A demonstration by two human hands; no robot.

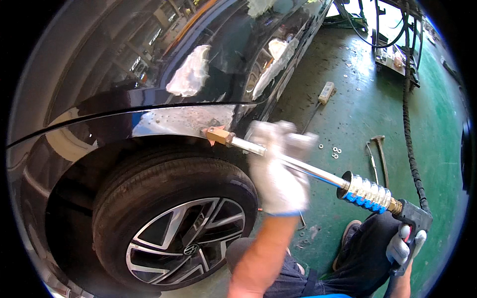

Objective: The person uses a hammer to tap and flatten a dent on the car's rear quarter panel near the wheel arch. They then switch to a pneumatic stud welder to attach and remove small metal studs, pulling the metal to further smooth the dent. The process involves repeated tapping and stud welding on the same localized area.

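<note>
A slide-hammer dent puller [323, 175] slants across the view, its brass-coloured tip [217, 135] at a bare-metal patch [184, 119] on the dark car's panel, above the wheel arch. My right hand [398, 247], in a pale glove, is wrapped round the puller's black pistol grip [417, 221] at the lower right. A ribbed metal sliding weight [366, 192] sits on the rod just ahead of that grip. My left hand [278, 174], in a white glove, is at the rod between tip and weight. Motion smears its fingers, so their hold is unclear.
Below the arch stands the car's wheel [189, 243]. A sleeved cable [408, 124] runs up from the grip toward a wheeled rack [392, 54]. On the green floor lie a hammer [381, 159], several washers [336, 151] and a white power strip [326, 93].
</note>
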